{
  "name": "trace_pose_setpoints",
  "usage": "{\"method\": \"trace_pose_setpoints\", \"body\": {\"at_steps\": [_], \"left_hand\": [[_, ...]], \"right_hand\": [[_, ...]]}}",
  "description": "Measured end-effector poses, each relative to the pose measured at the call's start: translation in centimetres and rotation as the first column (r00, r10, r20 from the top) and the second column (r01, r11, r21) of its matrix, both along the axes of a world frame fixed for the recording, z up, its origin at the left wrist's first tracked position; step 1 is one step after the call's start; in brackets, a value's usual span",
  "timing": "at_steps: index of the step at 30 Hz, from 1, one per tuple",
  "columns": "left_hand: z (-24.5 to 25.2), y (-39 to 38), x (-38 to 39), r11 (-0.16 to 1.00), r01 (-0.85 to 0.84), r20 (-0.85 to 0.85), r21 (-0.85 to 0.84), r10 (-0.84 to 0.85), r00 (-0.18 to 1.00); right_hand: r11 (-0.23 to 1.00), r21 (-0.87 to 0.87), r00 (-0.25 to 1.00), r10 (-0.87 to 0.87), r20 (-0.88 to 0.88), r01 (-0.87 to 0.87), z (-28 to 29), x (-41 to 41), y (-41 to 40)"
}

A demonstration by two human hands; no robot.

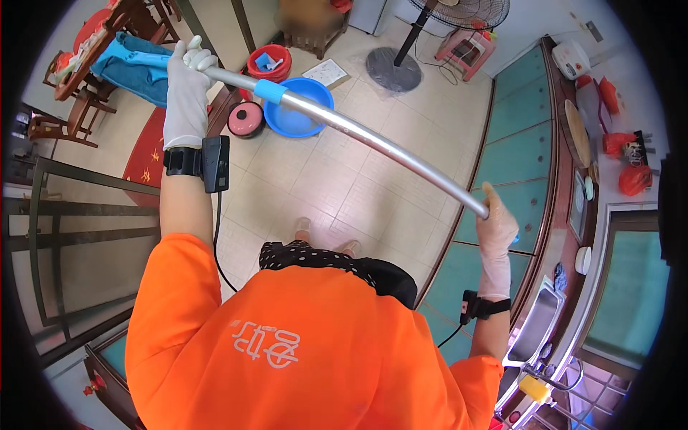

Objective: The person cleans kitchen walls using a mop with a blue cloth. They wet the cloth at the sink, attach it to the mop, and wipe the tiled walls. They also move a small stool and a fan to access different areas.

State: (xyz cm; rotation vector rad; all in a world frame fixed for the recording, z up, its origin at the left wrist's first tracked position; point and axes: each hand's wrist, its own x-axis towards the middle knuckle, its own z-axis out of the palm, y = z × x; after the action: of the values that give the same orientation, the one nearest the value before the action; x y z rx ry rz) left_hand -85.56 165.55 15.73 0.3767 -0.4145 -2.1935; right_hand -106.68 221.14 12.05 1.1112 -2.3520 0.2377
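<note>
A flat mop with a silver metal pole (371, 137) slants across the view, held raised over the floor. My left hand (189, 67), in a white glove, is closed around the pole close to the mop head. Beyond it, at the upper left, the light-blue head carries a teal cloth pad (142, 80). A blue collar (270, 91) sits on the pole to the right of that hand. At the other end, my right hand (497, 228), also gloved, grips the pole, its thumb pointing up; its fingers are mostly hidden.
Ahead on the tiled floor are a blue basin (317, 102), a lidded pink pot (246, 119), a red bucket (275, 56) and a standing fan (396, 67). Green cabinets (516, 153) and a sink (533, 322) line the right side. A framed glass door (97, 258) stands left.
</note>
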Motion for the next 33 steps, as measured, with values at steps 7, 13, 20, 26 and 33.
{"method": "trace_pose_setpoints", "body": {"at_steps": [7,13,20,26,33], "left_hand": [[-0.9,2.6,2.3,0.448,0.101,0.289,-0.889,0.374,0.881],[1.0,-2.8,3.6,0.816,0.402,-0.261,-0.414,-0.53,0.807],[1.6,-0.1,1.1,0.995,0.06,-0.024,-0.085,-0.062,0.998],[0.9,0.1,0.8,0.996,-0.051,-0.007,0.067,0.051,0.999],[1.5,2.6,-1.3,0.991,-0.091,0.078,0.094,0.084,0.993]], "right_hand": [[0.98,0.119,0.752,0.042,0.658,-0.16,5.7,2.0,0.3],[0.861,0.375,-0.198,-0.456,0.868,-0.343,4.9,3.5,-0.4],[0.992,0.088,0.98,-0.109,0.165,0.095,0.6,3.3,2.1],[0.999,0.029,0.997,0.027,-0.075,-0.025,2.6,0.5,3.3],[0.998,0.048,0.929,0.02,0.369,-0.04,0.8,-0.7,5.3]]}}
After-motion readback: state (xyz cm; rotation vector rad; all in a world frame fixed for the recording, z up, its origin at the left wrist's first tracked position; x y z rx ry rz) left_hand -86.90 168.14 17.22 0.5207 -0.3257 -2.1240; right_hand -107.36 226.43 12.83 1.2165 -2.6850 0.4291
